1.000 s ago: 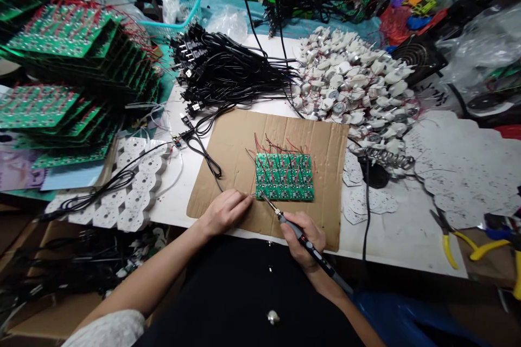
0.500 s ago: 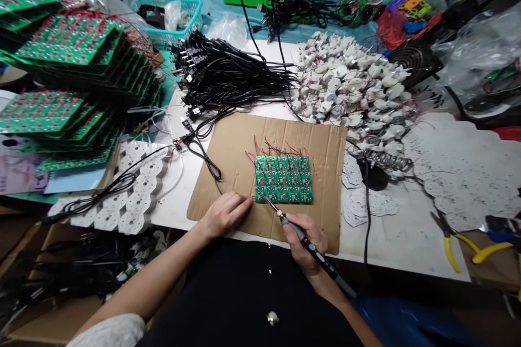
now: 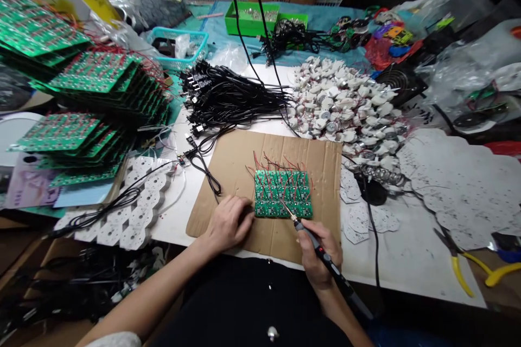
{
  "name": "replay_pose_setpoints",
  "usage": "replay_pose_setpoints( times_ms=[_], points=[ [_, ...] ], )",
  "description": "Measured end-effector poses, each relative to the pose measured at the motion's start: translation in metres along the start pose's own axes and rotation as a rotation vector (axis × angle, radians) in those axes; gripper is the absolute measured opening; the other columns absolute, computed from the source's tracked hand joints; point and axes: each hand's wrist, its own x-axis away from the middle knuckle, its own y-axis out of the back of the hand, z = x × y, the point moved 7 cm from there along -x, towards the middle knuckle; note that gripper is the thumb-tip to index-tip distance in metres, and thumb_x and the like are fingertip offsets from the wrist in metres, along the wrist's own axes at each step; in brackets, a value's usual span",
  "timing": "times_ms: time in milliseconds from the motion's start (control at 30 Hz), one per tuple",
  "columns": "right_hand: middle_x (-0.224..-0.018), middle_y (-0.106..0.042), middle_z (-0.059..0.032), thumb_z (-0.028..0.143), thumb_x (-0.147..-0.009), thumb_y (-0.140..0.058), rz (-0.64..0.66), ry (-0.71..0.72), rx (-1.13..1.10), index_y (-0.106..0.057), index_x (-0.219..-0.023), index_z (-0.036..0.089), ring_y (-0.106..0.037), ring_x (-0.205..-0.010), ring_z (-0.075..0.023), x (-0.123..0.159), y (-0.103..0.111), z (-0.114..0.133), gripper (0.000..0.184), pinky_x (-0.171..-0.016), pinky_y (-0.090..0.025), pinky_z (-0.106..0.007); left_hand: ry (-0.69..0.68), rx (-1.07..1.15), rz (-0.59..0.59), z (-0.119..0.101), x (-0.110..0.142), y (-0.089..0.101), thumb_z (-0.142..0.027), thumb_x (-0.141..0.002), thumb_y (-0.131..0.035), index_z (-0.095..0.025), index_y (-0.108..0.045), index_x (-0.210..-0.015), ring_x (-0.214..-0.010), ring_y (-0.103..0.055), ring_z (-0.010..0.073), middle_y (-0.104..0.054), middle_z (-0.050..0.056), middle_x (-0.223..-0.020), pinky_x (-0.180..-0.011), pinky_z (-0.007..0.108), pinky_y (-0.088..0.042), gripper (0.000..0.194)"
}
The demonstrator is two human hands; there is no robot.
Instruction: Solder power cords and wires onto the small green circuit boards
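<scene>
A green circuit board panel (image 3: 284, 194) with red wires lies on a brown cardboard sheet (image 3: 238, 162). My right hand (image 3: 319, 252) is closed round a black soldering iron (image 3: 325, 257), its thin tip touching the middle of the board. My left hand (image 3: 228, 223) rests on the cardboard at the board's lower left corner, fingers curled and pinched together; what they hold is too small to see.
Stacks of green boards (image 3: 89, 92) fill the left. A bundle of black power cords (image 3: 228, 98) and a heap of small white parts (image 3: 350, 103) lie behind the cardboard. White hexagonal panels (image 3: 134, 206) sit left, yellow-handled pliers (image 3: 464, 268) right, a soldering stand (image 3: 376, 181) beside the cardboard.
The soldering iron tip moved from the board's lower left corner rightward to its middle. My left hand stayed at that corner. The view tilted up, showing more of the far bench.
</scene>
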Motion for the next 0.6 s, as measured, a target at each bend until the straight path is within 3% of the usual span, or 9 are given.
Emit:
replay_pose_setpoints(
  times_ms=[133, 300, 400, 533, 600],
  points=[
    [-0.080, -0.072, 0.0002, 0.031, -0.092, -0.069, -0.085, -0.031, 0.021, -0.074, -0.105, 0.022, -0.066, -0.056, -0.0119, -0.007, 0.008, -0.009, 0.017, -0.055, -0.055, -0.024, 0.122, 0.033, 0.069, 0.004, -0.017, -0.007, -0.021, -0.101, -0.046, -0.020, -0.056, -0.114, -0.091, -0.061, 0.0221, -0.067, 0.007, -0.097, -0.083, 0.038, -0.052, 0.016],
    [-0.080, -0.073, -0.0017, 0.038, -0.092, -0.069, -0.145, -0.057, 0.006, -0.075, -0.101, 0.020, -0.065, -0.055, -0.0124, -0.020, 0.016, -0.008, 0.021, -0.055, -0.054, -0.024, 0.064, 0.048, 0.190, 0.010, -0.051, -0.018, -0.021, -0.102, -0.043, -0.020, -0.057, -0.115, -0.090, -0.061, 0.0215, -0.067, 0.007, -0.098, -0.083, 0.037, -0.051, 0.018],
    [-0.075, -0.071, -0.0005, 0.039, -0.092, -0.070, -0.187, -0.069, -0.013, -0.075, -0.099, 0.019, -0.063, -0.053, -0.0114, -0.024, 0.022, -0.009, 0.021, -0.052, -0.051, -0.023, 0.108, -0.122, 0.145, 0.040, -0.089, -0.003, -0.022, -0.099, -0.049, -0.019, -0.061, -0.103, -0.090, -0.060, 0.0227, -0.067, 0.008, -0.094, -0.082, 0.036, -0.048, 0.013],
    [-0.076, -0.071, 0.0002, 0.036, -0.092, -0.071, -0.211, -0.071, -0.039, -0.075, -0.100, 0.020, -0.062, -0.051, -0.0101, -0.024, 0.026, -0.015, 0.019, -0.050, -0.050, -0.022, 0.350, -0.612, 0.085, 0.104, -0.139, 0.034, -0.019, -0.098, -0.047, -0.013, -0.065, -0.096, -0.096, -0.055, 0.0278, -0.064, 0.017, -0.101, -0.082, 0.039, -0.042, 0.018],
    [-0.078, -0.072, 0.0002, 0.035, -0.092, -0.070, -0.197, -0.069, -0.038, -0.075, -0.101, 0.020, -0.063, -0.051, -0.0102, -0.023, 0.025, -0.017, 0.018, -0.052, -0.052, -0.022, 0.401, -0.703, 0.089, 0.125, -0.155, 0.045, -0.018, -0.099, -0.044, -0.010, -0.065, -0.095, -0.094, -0.054, 0.0291, -0.063, 0.019, -0.101, -0.077, 0.039, -0.039, 0.022]
  ],
)
